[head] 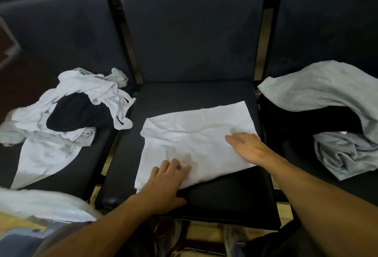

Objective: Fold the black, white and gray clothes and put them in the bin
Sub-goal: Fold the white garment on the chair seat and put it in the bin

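A white garment point(190, 140), partly folded into a rough rectangle, lies flat on the middle dark chair seat point(225, 195). My left hand point(167, 181) rests on its near left edge with fingers loosely bent on the cloth. My right hand point(247, 146) lies flat and open on its right side, fingers pointing left. On the left seat sits a heap of white, gray and black clothes point(65, 117). A gray garment point(327, 97) drapes over something black on the right seat. No bin is clearly visible.
Three dark padded chairs stand side by side with backrests point(192, 27) behind. A white plastic-looking thing point(45, 203) shows at the lower left. Floor and chair legs appear below the seats.
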Tool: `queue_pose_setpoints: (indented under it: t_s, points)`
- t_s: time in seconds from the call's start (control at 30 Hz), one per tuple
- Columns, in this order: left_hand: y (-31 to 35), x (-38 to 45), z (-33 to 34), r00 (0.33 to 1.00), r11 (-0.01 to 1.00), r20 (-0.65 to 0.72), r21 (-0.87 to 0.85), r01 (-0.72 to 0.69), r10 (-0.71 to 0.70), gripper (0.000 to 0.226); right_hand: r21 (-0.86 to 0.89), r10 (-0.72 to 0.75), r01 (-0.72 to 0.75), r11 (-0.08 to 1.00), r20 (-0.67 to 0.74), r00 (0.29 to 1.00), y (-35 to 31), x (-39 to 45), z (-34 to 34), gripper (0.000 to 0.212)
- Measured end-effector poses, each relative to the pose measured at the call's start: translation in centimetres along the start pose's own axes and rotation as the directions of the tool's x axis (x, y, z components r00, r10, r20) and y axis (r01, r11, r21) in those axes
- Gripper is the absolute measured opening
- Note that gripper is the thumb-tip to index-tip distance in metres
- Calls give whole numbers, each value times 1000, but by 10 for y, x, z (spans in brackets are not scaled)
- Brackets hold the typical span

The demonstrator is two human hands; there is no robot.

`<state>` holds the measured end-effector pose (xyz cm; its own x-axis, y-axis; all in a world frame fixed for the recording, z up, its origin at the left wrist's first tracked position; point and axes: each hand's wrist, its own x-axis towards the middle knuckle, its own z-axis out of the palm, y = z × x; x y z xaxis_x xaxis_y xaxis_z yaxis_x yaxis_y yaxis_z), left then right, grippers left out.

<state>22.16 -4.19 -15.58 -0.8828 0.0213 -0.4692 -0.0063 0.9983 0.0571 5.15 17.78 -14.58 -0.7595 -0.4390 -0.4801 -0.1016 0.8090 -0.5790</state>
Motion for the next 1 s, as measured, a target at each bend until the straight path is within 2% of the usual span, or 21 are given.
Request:
queue_pose_setpoints:
  t_s: [0.07, 0.1, 0.17, 0.23, 0.27, 0.37, 0.4, 0.47, 0.53, 0.57, 0.6, 0.63, 0.7, 0.77, 0.8, 0.9, 0.97, 1.0]
  points:
    - [-7, -8, 1, 997, 997, -32, 15, 71, -71, 98, -18, 22, -22, 1000, 9, 1000, 2, 0, 2, 56]
    - [-12, -11, 2, 992, 993, -48, 21, 120, -119, 101, -27, 24, -25, 999, -25, 999, 3, 1, 4, 52]
    - [-21, -17, 1, 974, 977, -82, -27, 211, -212, 99, -25, 5, -7, 1000, -101, 995, 5, 6, 9, 20]
    - [-28, -18, -2, 944, 938, -120, -204, 281, -309, 79, -18, 2, -4, 1000, -138, 990, 7, 10, 14, 41]
    - [-33, -17, -3, 923, 906, -138, -290, 308, -358, 64, -5, -7, 6, 1000, -158, 987, 6, 11, 15, 42]
    - [-45, -16, -15, 876, 847, -159, -380, 372, -455, 11, 28, -18, 25, 999, -235, 972, 5, 14, 12, 10]
    - [-49, -16, -19, 866, 825, -137, -404, 394, -481, 11, 49, -17, 30, 998, -253, 967, 6, 17, 11, 15]
    - [-62, -12, -22, 837, 748, -113, -524, 408, -536, 19, 93, -3, 29, 995, -272, 962, 8, 21, 8, 15]
    - [-71, -6, -29, 795, 599, -105, -718, 355, -597, 16, 117, 21, 11, 993, -268, 963, 11, 23, 7, 16]
    - [-72, -4, -32, 795, 547, -77, -766, 339, -602, 11, 114, 36, -6, 993, -263, 964, 14, 26, 7, 15]
    - [-72, -3, -34, 825, 557, -25, -749, 359, -565, 12, 112, 41, -13, 994, -255, 966, 16, 29, 7, 15]
    - [-69, -3, -33, 860, 615, 56, -676, 407, -508, 27, 109, 46, -20, 994, -244, 969, 18, 30, 7, 16]
    - [-62, -5, -22, 886, 767, 205, -444, 464, -417, 53, 112, 42, -17, 994, -227, 973, 19, 33, 8, 19]
    - [-56, -6, -13, 907, 875, 194, -251, 413, -373, 49, 108, 37, -14, 994, -213, 976, 19, 36, 8, 28]
    - [-57, -5, -11, 917, 892, 159, -224, 393, -364, 43, 108, 36, -13, 994, -211, 977, 19, 37, 8, 32]
    - [-66, 0, -17, 921, 866, 87, -317, 387, -380, 23, 138, 31, 0, 990, -225, 974, 17, 39, 8, 33]
    - [-78, 1, -25, 902, 816, 37, -410, 407, -431, 4, 197, 9, 53, 979, -300, 954, 12, 38, 3, 24]
    - [-85, 1, -28, 885, 779, 0, -473, 411, -466, 7, 237, 6, 83, 968, -350, 937, 11, 38, -1, 19]
